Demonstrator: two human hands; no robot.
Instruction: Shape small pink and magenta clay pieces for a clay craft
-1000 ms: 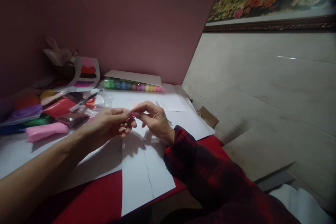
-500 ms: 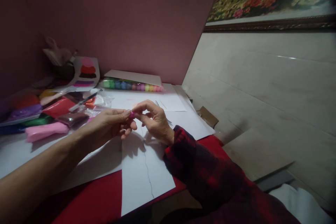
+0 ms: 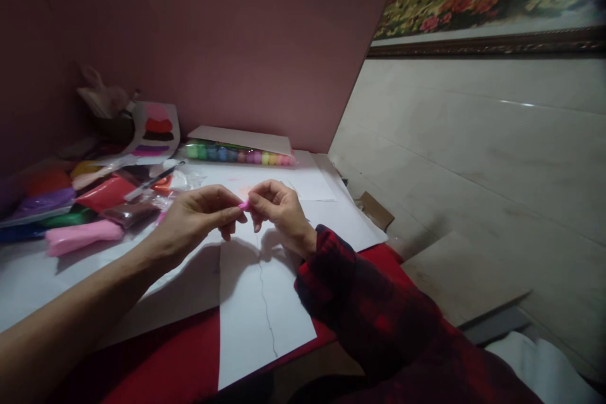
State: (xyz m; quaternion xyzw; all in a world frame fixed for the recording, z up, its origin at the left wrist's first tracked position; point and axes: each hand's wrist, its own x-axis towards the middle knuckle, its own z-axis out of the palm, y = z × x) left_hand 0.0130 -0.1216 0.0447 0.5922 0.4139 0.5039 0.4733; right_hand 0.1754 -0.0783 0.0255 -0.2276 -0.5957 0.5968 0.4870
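Observation:
A small bright pink piece of clay (image 3: 243, 205) is pinched between the fingertips of both hands. My left hand (image 3: 201, 214) grips its left end between thumb and forefinger. On the other side, my right hand (image 3: 279, 211) holds the right end, the wrist in a red and black plaid sleeve. Both hands are raised above a white sheet (image 3: 250, 322) that bears a thin wavy dark line. Their shadows fall on the paper.
Colourful packets, among them a pink one (image 3: 85, 237) and a red one (image 3: 106, 194), lie at the left. A clear pack of coloured balls (image 3: 237, 154) lies at the back. A red cloth (image 3: 165, 360) shows at the front edge.
My left hand has turned, its fingers now curled downward. The fingertips of both hands have drawn slightly apart, and more of the pink piece shows between them.

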